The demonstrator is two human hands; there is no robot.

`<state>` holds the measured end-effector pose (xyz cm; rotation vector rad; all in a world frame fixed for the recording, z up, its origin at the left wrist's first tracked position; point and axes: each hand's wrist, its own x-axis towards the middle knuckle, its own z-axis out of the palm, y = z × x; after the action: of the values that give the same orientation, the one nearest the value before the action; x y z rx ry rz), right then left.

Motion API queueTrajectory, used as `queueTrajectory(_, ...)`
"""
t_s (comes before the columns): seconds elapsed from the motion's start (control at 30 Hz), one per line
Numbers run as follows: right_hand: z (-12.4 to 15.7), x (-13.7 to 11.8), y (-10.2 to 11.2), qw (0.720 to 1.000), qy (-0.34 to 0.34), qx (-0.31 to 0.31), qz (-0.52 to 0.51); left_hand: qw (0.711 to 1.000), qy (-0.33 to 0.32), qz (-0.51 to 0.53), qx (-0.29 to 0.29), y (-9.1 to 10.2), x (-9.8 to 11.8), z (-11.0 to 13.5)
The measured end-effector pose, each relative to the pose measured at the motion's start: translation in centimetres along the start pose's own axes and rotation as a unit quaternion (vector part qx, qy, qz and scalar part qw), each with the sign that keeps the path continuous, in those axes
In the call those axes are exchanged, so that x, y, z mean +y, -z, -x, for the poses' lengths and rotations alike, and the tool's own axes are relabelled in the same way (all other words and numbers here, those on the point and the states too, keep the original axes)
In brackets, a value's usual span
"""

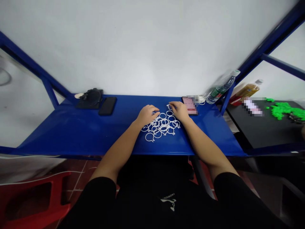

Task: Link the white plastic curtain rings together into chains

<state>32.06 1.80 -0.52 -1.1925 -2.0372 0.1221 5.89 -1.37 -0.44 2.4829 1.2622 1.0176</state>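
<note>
Several white plastic curtain rings (164, 128), each with a small tab or eyelet, lie in an overlapping heap on the blue table (128, 140). My left hand (147, 115) is over the left edge of the heap, its fingers curved with a gap between thumb and forefinger and nothing visible in them. Thumb and fingers of my right hand (178, 110) are closed on one white ring (168, 106) at the far right of the heap. The fingers partly cover that ring.
A black phone (107, 106) and a dark flat case (89, 99) lie at the back left. Behind my right hand are a lit phone (190, 106), a white cable (202, 100) and a plastic bottle (220, 90). Green pieces (282, 110) cover part of the black table (257, 132) at right.
</note>
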Motion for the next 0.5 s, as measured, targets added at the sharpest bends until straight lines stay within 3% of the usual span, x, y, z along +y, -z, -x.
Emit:
queueTrajectory(0.27, 0.6, 0.2, 0.1, 0.999, 0.01, -0.041, 0.005, 0.99, -0.035, -0.033, -0.13, -0.6, 0.4, 0.6)
queueTrajectory(0.5, 0.3, -0.3, -0.8, 0.975, 0.012, -0.218, -0.034, 0.986, -0.027, -0.034, -0.158, -0.3, 1.0, 0.4)
